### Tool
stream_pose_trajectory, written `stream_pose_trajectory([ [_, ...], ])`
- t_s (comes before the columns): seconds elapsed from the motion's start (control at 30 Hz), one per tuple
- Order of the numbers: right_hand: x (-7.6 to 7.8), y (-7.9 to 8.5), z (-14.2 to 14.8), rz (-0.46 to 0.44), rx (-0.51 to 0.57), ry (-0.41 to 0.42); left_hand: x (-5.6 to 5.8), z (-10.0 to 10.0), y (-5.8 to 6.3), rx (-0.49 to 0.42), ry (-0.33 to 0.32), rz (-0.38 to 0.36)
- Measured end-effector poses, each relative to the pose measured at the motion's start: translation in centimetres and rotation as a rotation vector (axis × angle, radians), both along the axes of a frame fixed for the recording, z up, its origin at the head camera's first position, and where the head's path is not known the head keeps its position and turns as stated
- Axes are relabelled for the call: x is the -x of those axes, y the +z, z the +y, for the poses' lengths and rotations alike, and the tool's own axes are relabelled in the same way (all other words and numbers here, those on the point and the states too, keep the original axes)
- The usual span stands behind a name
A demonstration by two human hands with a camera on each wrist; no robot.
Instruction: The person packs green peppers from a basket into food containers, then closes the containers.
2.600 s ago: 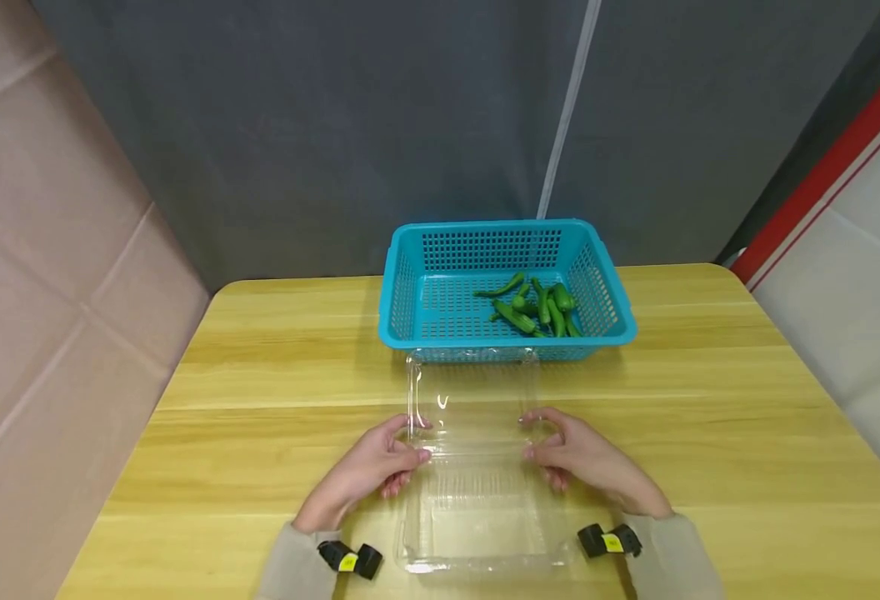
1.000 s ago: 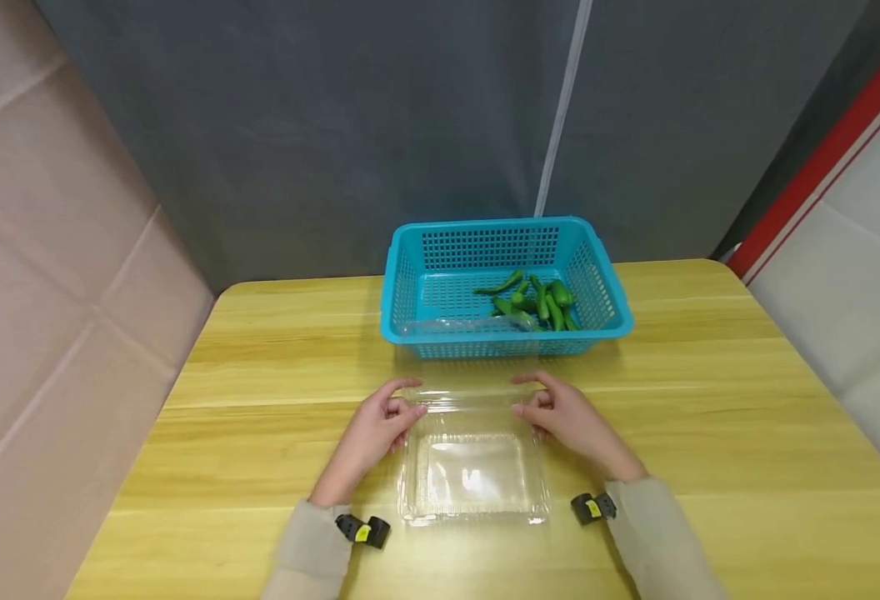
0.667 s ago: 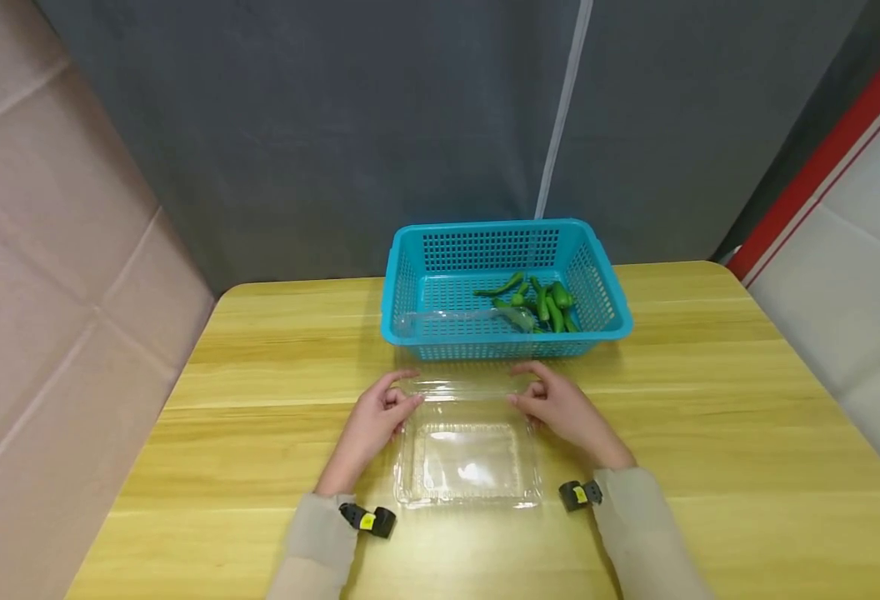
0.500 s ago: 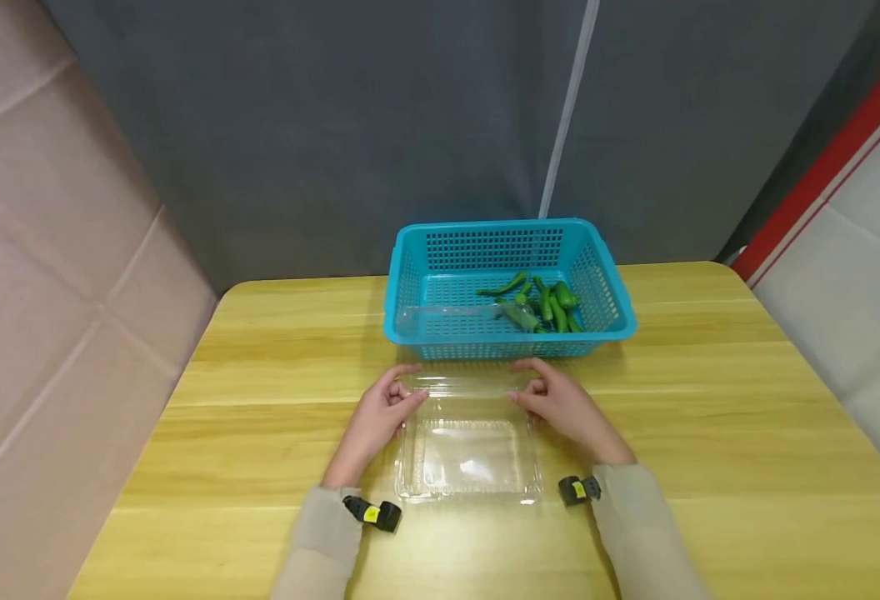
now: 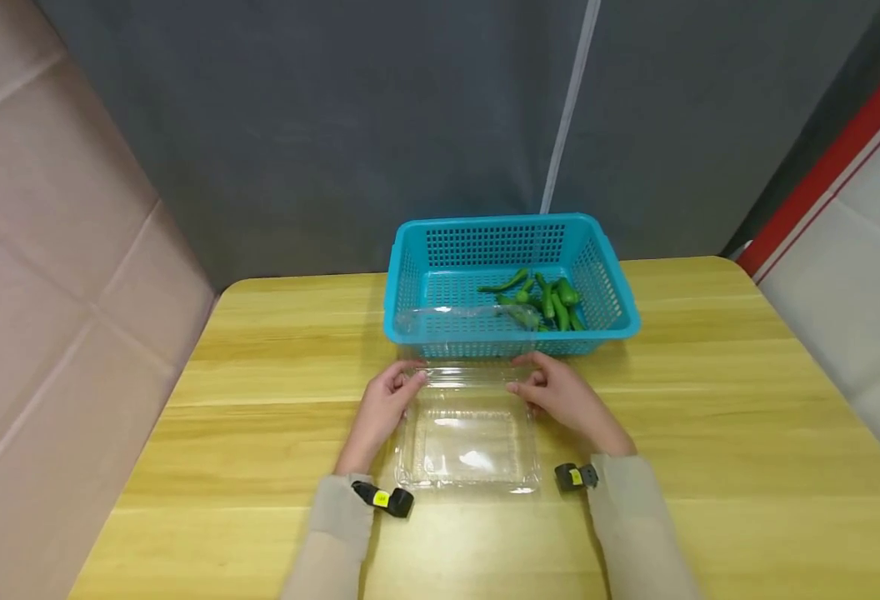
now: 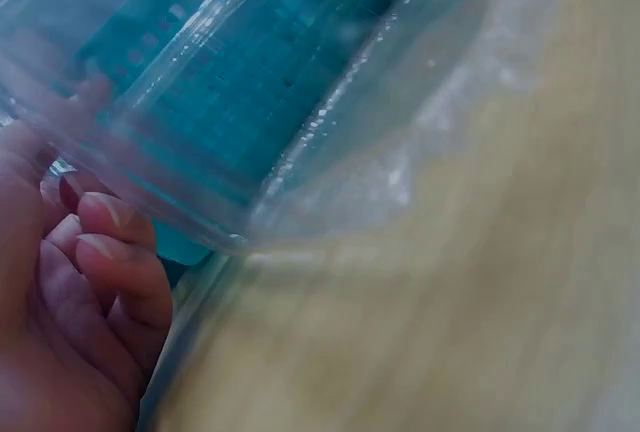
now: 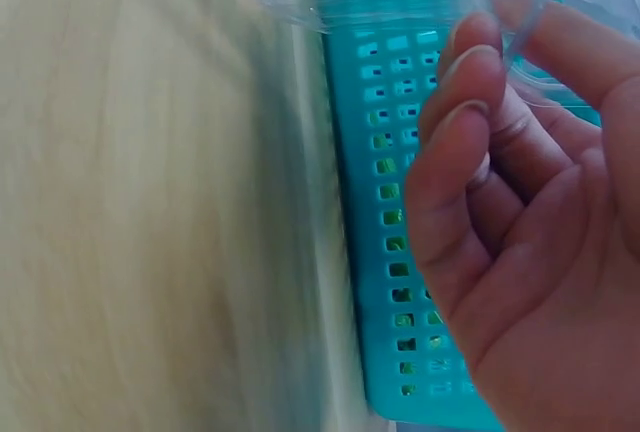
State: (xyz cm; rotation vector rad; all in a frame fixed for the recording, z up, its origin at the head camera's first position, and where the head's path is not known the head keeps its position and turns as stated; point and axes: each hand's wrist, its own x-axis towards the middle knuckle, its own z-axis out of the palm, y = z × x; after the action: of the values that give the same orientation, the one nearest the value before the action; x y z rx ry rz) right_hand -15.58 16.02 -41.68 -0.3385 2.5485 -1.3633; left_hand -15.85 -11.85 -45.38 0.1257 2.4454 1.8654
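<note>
A clear plastic clamshell box (image 5: 470,454) stands opened out at the middle of the table, its lid (image 5: 462,329) raised at the far side and overlapping the basket in the head view. My left hand (image 5: 383,408) pinches the box's left side near the hinge, thumb on the near face and index finger beyond. At the opposite side, my right hand (image 5: 563,396) pinches the hinge area the same way. In the right wrist view the lower fingers (image 7: 450,172) curl beside the plastic. The left wrist view shows the left fingertips (image 6: 115,217) under the clear plastic edge.
A turquoise slotted basket (image 5: 402,283) stands behind the box near the table's back edge. Several green peppers (image 5: 548,304) lie in its right half. The wooden table (image 5: 710,400) backs onto a dark grey curtain (image 5: 335,150).
Both hands have carried the clear box away from the body toward the basket. Its lid now overlaps the basket's front wall. In the last half second it moved only slightly farther.
</note>
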Motion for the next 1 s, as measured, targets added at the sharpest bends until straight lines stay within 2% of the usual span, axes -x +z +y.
stream_pose_trajectory([
  [0.2, 0.4, 0.0, -0.1, 0.027, 0.005, 0.022, 0.3, -0.1, -0.3, -0.026, 0.038, 0.000],
  [0.33, 0.5, 0.0, -0.3, 0.036, -0.016, 0.012, 0.2, -0.1, -0.2, -0.037, 0.056, -0.046],
  [0.47, 0.5, -0.1, -0.4, 0.041, -0.035, -0.007, -0.4, 0.1, 1.1, -0.043, 0.055, -0.073],
  [0.6, 0.5, -0.1, -0.5, 0.060, -0.048, -0.026, -0.9, 0.6, 2.8, -0.031, 0.057, -0.050],
  [0.73, 0.5, 0.0, -0.5, 0.086, -0.070, -0.029, -1.1, 0.8, 3.4, -0.017, 0.079, -0.045],
  [0.93, 0.4, -0.1, -0.6, 0.103, -0.087, -0.012, -0.9, 0.5, 2.7, -0.044, 0.092, -0.010],
  [1.0, 0.4, -0.2, -0.5, 0.101, -0.097, 0.003, -0.6, 0.3, 1.9, -0.059, 0.093, -0.014],
])
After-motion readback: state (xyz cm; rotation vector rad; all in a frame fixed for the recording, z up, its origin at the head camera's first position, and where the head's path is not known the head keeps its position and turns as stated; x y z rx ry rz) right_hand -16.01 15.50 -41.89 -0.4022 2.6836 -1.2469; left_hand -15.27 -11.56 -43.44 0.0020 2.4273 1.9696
